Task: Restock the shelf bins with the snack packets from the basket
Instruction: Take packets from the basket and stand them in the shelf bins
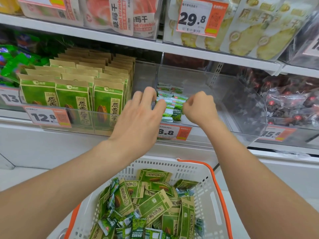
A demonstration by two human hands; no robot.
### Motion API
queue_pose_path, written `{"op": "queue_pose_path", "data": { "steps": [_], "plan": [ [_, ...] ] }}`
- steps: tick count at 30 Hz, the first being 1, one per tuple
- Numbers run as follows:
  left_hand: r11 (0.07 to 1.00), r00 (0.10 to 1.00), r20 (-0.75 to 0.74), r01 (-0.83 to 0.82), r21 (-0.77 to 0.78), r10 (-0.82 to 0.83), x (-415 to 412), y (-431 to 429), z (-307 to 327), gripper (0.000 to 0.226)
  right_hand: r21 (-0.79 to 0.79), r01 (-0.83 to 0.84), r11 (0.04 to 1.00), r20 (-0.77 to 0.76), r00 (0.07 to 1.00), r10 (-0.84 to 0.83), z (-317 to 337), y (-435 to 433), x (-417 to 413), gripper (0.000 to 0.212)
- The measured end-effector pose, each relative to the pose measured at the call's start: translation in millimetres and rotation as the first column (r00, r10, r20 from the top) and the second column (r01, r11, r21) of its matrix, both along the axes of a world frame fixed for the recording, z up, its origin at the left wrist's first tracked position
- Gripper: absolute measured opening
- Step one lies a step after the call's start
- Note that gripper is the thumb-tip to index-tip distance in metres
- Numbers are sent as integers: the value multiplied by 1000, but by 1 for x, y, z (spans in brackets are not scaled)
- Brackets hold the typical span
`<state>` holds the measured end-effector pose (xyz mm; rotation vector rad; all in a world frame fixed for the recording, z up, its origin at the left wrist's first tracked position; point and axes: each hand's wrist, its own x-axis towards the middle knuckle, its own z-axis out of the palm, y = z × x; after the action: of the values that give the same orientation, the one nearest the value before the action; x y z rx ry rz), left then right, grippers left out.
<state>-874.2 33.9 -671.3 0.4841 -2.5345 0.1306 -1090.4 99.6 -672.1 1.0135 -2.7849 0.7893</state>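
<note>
My left hand (pixel 139 114) is at the middle of the frame, fingers spread and loosely bent. The tips rest against the left side of a stack of small green-and-white foil snack packets (pixel 174 107), pressing rather than gripping. The stack sits at the front left of the clear plastic shelf bin (pixel 224 94), and most of that bin to the right and behind has no stock yet. My right hand (pixel 198 109), just right of the stack, is curled with its knuckles toward me. Its fingertips are hidden, so I cannot tell whether it pinches a packet or holds nothing. More of the small packets lie loose at the lower centre of the frame in the white perforated plastic basket (pixel 172 163). They are mixed there with taller kraft-paper and green seed packets (pixel 155 206). I judge the small ones to be very light, a little puffed and slick-skinned, so they will slide off one another and a stack will lean unless I steady both sides. I would take several at once, thumb on one flat face and fingers on the other, squeezing gently so the contents are not crushed. The kraft packets look stiffer and less slippery. I would hold those by their long edges and stand them upright.
</note>
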Motion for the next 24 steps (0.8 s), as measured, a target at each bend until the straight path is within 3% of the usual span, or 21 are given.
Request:
{"op": "queue_pose_path", "data": {
  "steps": [2, 3, 5, 6, 9, 12, 14, 17, 19, 22, 23, 24],
  "plan": [
    [994, 997, -41, 62, -86, -66, 1, 11, 0, 19, -220, -49, 974, -158, 987, 14, -2, 19, 21, 20],
    [994, 995, -16, 97, -54, -98, 1, 17, -1, 14, -332, -106, 937, -233, 972, 27, -4, 30, 35, 19],
    [989, 987, 115, 95, 115, -109, 1, 26, -10, 10, -486, -291, 824, -348, 929, 123, -16, 52, 60, 15],
    [978, 972, 207, 72, 196, -113, 1, 30, -17, 9, -485, -389, 783, -389, 898, 206, -29, 60, 69, 13],
    [931, 866, 440, 76, 357, -239, 2, 40, -42, 12, -309, -524, 794, -344, 839, 421, -80, 81, 79, 15],
    [895, 719, 606, 49, 444, -340, 7, 46, -67, 21, -77, -497, 865, -64, 868, 493, -132, 101, 79, 17],
    [869, 597, 685, 41, 494, -417, 12, 50, -86, 22, 129, -501, 856, 188, 860, 475, -164, 116, 83, 20],
    [847, 397, 767, 55, 528, -504, 19, 61, -109, 22, 432, -593, 679, 481, 789, 383, -210, 135, 94, 31],
    [856, 291, 810, 66, 513, -509, 23, 67, -118, 22, 522, -625, 581, 576, 760, 300, -241, 143, 101, 33],
    [873, 210, 850, 40, 486, -483, 26, 70, -124, 27, 573, -650, 499, 620, 742, 255, -271, 151, 117, 11],
    [877, 203, 856, 34, 479, -476, 27, 70, -124, 28, 609, -656, 447, 604, 748, 274, -275, 153, 123, 8],
    [879, 206, 857, 29, 477, -472, 28, 69, -125, 29, 650, -653, 389, 585, 757, 292, -278, 154, 128, 19]
  ]
}}
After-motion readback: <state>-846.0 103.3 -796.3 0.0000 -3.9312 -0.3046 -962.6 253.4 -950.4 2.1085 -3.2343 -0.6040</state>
